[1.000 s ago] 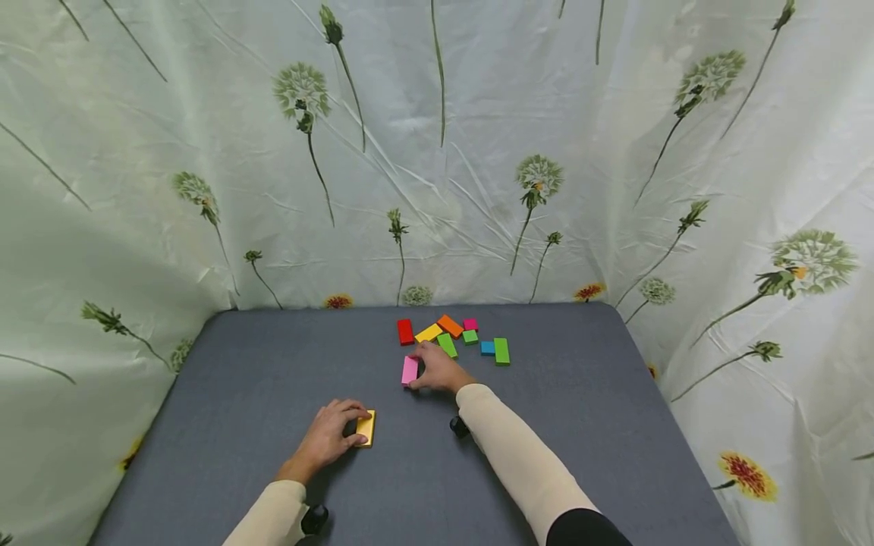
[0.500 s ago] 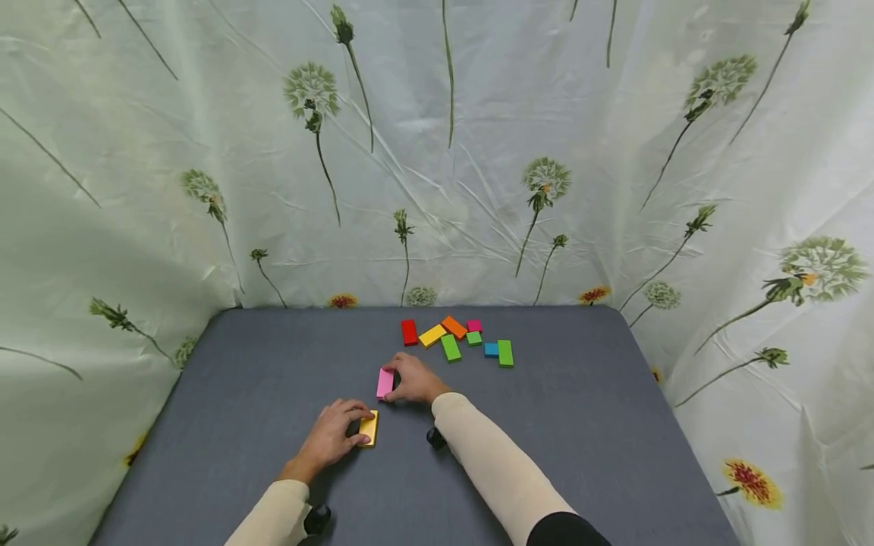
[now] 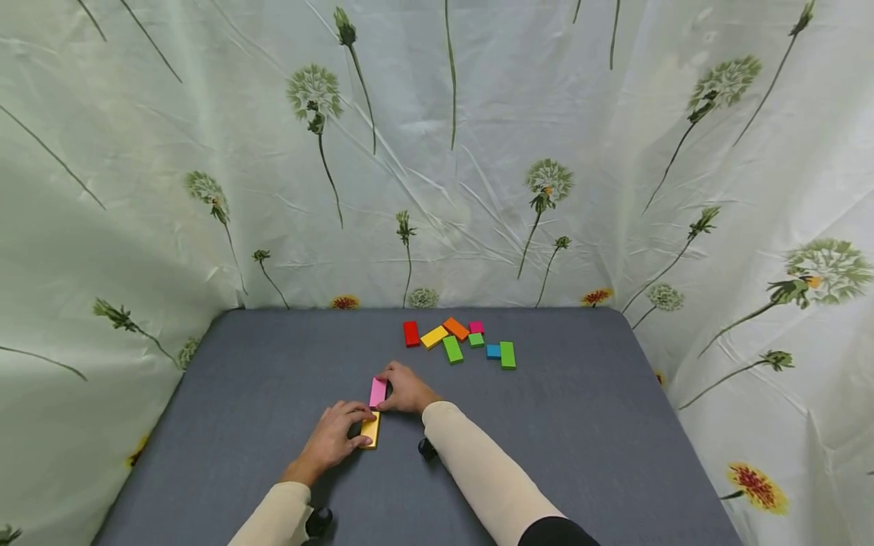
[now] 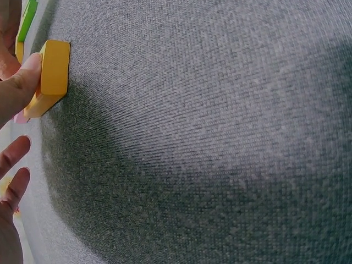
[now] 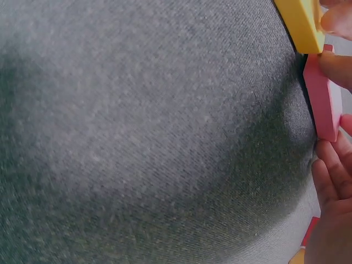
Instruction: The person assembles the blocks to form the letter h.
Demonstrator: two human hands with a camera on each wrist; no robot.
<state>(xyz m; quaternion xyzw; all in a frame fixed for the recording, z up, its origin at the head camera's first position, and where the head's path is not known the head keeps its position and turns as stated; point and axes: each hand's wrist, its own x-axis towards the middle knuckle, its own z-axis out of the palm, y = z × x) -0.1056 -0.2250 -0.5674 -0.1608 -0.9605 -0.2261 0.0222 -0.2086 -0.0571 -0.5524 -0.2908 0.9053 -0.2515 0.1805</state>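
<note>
My right hand (image 3: 407, 392) pinches the pink block (image 3: 378, 392), my left hand (image 3: 332, 437) grips the yellow block (image 3: 371, 430) just below it, ends touching.

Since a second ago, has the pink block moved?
Yes. The pink block has slid nearer and leftward, away from the block cluster, and now sits end to end with the yellow block.

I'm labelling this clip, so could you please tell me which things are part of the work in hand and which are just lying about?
In hand:
pink block, held by the right hand
yellow block, held by the left hand

Lying about:
red block
orange block
blue block
green blocks
</note>
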